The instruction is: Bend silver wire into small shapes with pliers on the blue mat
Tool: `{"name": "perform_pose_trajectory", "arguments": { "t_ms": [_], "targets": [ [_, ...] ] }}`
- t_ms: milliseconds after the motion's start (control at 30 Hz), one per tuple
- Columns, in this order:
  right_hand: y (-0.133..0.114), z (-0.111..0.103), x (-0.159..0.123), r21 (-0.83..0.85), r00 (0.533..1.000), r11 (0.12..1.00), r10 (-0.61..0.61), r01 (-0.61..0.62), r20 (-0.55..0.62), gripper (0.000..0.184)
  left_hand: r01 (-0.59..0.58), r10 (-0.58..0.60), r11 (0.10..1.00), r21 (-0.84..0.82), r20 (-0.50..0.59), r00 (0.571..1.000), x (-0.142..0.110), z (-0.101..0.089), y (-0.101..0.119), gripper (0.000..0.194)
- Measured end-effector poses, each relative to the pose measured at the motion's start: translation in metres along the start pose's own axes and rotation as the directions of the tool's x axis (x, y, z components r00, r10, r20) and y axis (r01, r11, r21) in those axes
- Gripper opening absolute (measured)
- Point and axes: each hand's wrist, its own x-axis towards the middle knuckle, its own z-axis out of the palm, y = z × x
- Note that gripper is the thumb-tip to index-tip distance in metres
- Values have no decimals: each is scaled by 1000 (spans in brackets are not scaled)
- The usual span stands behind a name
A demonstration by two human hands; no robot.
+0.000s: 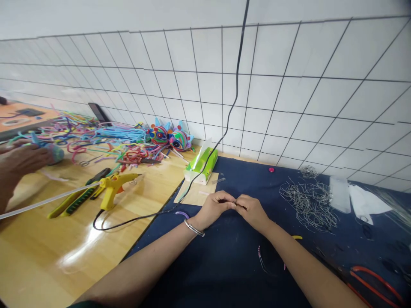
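Note:
Over the dark blue cloth (218, 265), my left hand (212, 209) and my right hand (252, 212) meet fingertip to fingertip. Both are closed in a pinch. Whatever sits between the fingers is hidden or too small to make out. A silver bangle (194, 227) circles my left wrist. Below my right hand lies a thin wire with pink beads (259, 252) at one end. A purple curved piece (182, 214) rests beside my left wrist, and a yellow piece (297, 237) shows by my right forearm.
Tangled thin wires (310, 205) lie at right, with red-handled pliers (372, 273) nearer. A green tissue pack (205, 164) stands ahead. Left, a yellow glue gun (111, 190) trails a black cord (138, 219) near coloured pipe cleaners (122, 133). Another person's hand (25, 160) holds a blue item.

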Motion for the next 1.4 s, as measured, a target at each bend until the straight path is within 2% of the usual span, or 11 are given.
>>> {"name": "perform_pose_trajectory", "arguments": {
  "t_ms": [267, 433, 733, 933, 1067, 1167, 1267, 1333, 1400],
  "targets": [
    [9, 1, 1, 21, 1000, 1000, -3, 2, 23, 26, 55, -55, 998, -29, 23, 998, 2, 6, -7, 16],
    [11, 5, -1, -4, 1000, 1000, 2, -2, 12, 24, 4, -4, 1000, 29, 29, 1000, 2, 6, -9, 10],
    [15, 8, -3, -78, 1000, 997, 9, -10, -17, 27, -16, 10, 993, 114, 57, 998, 5, 7, -6, 5],
    [10, 11, -5, -128, 998, 992, -18, 10, -62, 25, -87, 86, 974, 210, 14, 996, 2, 9, -5, 5],
    [-2, 5, -3, -147, 994, 989, -36, 20, -105, 27, -150, 158, 960, 237, -18, 987, -2, 7, 8, 7],
    [-13, -3, -1, -120, 990, 993, -38, 21, -137, 25, -122, 131, 986, 111, -72, 989, -3, 6, 18, 8],
    [-21, -10, 1, -3, 987, 999, -50, 50, -152, 19, -22, 1, 986, -163, -127, 992, -1, 2, 23, 9],
    [-24, -12, 2, 67, 990, 995, -71, 79, -124, 17, 72, -108, 934, -351, -85, 991, 0, -2, 22, 11],
    [-24, -13, 3, 100, 993, 990, -97, 103, -67, 17, 176, -196, 860, -479, 8, 981, 2, -7, 20, 13]
  ]
}}
